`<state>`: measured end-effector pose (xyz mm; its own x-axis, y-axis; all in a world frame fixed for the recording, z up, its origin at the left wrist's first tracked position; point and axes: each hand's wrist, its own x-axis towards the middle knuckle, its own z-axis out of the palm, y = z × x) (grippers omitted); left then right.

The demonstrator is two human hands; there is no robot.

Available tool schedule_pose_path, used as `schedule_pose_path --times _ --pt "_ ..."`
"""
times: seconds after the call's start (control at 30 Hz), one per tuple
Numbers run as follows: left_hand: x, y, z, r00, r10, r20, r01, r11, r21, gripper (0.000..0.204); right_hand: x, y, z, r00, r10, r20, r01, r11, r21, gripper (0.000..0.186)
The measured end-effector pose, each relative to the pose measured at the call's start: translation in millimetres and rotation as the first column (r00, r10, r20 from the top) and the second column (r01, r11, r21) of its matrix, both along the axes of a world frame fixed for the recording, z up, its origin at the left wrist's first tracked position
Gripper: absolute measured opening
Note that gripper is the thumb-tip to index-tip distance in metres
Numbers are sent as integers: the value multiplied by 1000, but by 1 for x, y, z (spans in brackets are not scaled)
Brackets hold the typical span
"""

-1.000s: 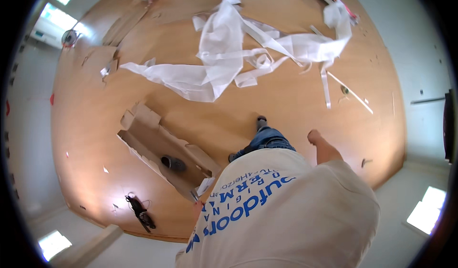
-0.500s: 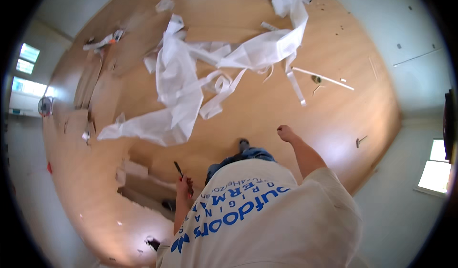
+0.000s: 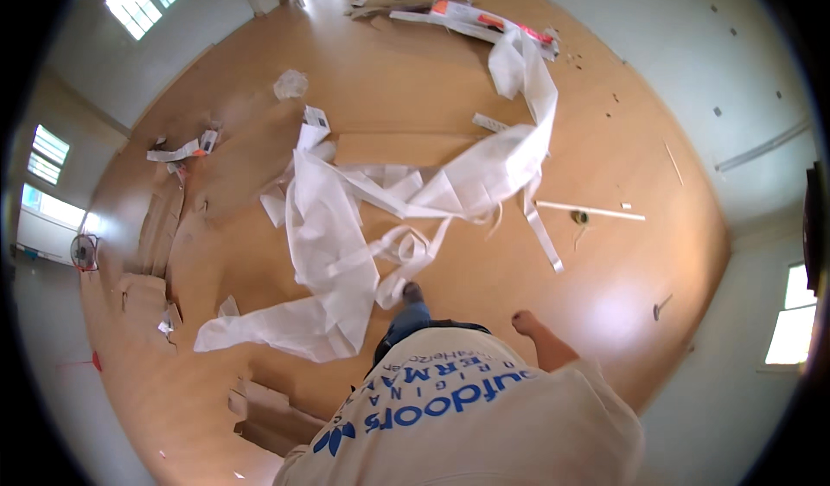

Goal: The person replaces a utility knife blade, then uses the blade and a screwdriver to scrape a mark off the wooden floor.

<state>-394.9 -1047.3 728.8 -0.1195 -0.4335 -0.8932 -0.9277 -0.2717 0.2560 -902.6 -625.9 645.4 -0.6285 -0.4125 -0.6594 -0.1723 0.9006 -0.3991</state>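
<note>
My right hand [image 3: 526, 322] hangs beside my body with its fingers curled; whether it holds anything is too small to tell. My left hand is hidden behind my torso. My foot [image 3: 411, 291] is at the edge of a large, crumpled white sheet [image 3: 328, 227] with loose strips, spread over the wooden floor [image 3: 605, 339]. An open cardboard box [image 3: 268, 412] lies at the lower left, partly hidden by my shirt.
Flattened cardboard [image 3: 156, 227] and torn packaging [image 3: 186, 149] lie on the left. A white rod [image 3: 590, 210], a small round roll [image 3: 579, 217] and a metal tool [image 3: 660, 306] lie on the right. More packaging [image 3: 484, 21] lies far ahead, with a fan [image 3: 84, 250] by the left wall.
I have moved forward toward the white sheet, and the box has dropped back in view. My left hand, seen earlier holding a dark slender tool, is now out of sight.
</note>
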Motion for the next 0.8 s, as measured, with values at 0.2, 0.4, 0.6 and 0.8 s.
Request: schedule_pose_path --times 0.2,0.4,0.6,0.8 --pt "-168 -202 -29 977 -205 -52 198 972 -125 20 -63 -67 56 780 -599 180 613 790 -26 31" --pt "-468 -408 -18 853 -11 -523 -126 966 -226 20 -180 -150 45 762 -617 197 625 780 27 34" --pt "-638 -464 12 856 -317 -408 68 853 -518 34 -328 -247 6 773 -588 239 607 795 -10 28" --pt "-656 -464 -3 958 -106 -265 10 940 -342 31 -588 -352 -6 971 -104 -217 73 987 -146 36"
